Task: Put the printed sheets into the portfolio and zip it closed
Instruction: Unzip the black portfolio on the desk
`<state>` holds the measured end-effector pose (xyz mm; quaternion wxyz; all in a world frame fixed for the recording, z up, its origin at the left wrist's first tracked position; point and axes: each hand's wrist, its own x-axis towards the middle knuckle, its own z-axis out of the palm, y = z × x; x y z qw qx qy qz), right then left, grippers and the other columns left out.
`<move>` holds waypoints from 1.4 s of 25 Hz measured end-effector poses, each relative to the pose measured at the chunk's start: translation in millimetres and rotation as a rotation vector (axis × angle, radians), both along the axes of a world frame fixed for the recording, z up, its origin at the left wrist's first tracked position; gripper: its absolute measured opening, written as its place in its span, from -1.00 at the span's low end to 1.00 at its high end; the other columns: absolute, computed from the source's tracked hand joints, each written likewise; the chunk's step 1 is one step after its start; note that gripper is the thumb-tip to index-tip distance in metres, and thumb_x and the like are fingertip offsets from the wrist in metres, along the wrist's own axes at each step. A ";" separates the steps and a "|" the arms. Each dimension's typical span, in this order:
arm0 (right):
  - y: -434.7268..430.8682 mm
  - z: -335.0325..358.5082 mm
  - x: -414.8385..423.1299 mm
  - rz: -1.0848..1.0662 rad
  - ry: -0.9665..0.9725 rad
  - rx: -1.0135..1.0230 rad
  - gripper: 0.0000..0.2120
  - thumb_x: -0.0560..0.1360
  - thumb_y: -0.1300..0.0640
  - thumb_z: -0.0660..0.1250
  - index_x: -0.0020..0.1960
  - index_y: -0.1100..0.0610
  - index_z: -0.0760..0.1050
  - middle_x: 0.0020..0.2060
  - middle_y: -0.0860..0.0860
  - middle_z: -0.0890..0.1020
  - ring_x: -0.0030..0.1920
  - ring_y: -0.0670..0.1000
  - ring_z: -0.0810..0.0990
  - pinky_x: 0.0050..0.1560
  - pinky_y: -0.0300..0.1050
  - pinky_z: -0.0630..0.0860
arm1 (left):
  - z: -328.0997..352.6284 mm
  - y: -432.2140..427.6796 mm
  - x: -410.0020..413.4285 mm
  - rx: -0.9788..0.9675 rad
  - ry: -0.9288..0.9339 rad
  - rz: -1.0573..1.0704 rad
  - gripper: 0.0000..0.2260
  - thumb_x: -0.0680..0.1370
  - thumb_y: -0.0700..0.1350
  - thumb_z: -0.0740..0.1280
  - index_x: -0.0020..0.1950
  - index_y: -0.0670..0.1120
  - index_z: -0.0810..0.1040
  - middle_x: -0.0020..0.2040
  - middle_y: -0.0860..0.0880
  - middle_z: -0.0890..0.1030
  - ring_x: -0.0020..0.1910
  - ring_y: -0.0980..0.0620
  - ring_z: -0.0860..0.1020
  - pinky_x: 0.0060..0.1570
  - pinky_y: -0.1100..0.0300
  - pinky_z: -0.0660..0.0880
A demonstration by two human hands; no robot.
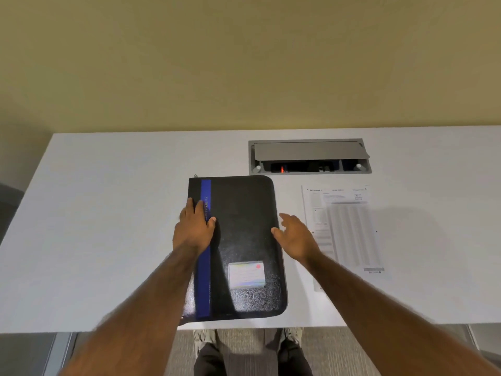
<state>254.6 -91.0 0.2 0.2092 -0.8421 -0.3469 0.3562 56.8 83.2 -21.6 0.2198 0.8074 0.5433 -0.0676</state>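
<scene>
The closed black portfolio (244, 240) lies on the white surface (108, 226). The left hand (193, 227) rests flat on its spine side, fingers (199, 208) together. The right hand (296, 236) hovers at its right edge, fingers (284, 217) spread, holding nothing. The printed sheets (349, 232) lie just right of the portfolio.

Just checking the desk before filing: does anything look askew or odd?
The portfolio juts slightly past the table's near edge, and the printed sheets lie a little fanned. Nothing else stands out.
</scene>
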 end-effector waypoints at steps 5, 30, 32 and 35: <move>13.5 -17.4 -12.4 -0.219 0.035 0.012 -0.69 0.56 0.07 0.34 0.26 0.18 0.54 0.16 0.14 0.66 0.08 0.16 0.64 0.10 -0.05 0.53 | -7.1 -26.9 -11.2 -0.013 -0.078 0.344 -0.54 0.60 0.03 0.25 0.43 -0.15 0.31 0.28 -0.21 0.43 0.24 -0.26 0.44 0.11 -0.18 0.47; 181.6 6.5 -7.8 0.475 -0.311 0.078 -0.74 0.62 0.20 0.17 0.22 0.11 0.56 0.13 0.09 0.60 0.12 0.12 0.58 0.16 0.02 0.52 | -17.1 16.3 26.6 0.251 -0.103 -0.245 -0.55 0.56 -0.16 0.10 0.45 -0.06 0.43 0.50 -0.15 0.38 0.48 -0.18 0.32 0.43 -0.11 0.24; 226.2 12.3 1.3 0.662 -0.375 0.003 -0.71 0.62 0.22 0.15 0.25 0.07 0.54 0.19 0.08 0.58 0.17 0.13 0.55 0.17 0.02 0.48 | -11.5 57.1 27.8 0.217 -0.100 -0.018 -0.56 0.59 -0.21 0.15 0.48 -0.07 0.39 0.54 -0.16 0.32 0.50 -0.20 0.28 0.43 -0.12 0.25; 276.1 7.3 -1.0 0.741 -0.445 0.022 -0.70 0.60 0.24 0.21 0.23 -0.01 0.55 0.18 0.04 0.59 0.16 0.09 0.56 0.14 -0.01 0.48 | -8.0 116.0 10.7 0.160 -0.077 0.057 -0.58 0.62 -0.22 0.16 0.48 -0.04 0.41 0.50 -0.12 0.36 0.41 -0.19 0.35 0.32 -0.09 0.37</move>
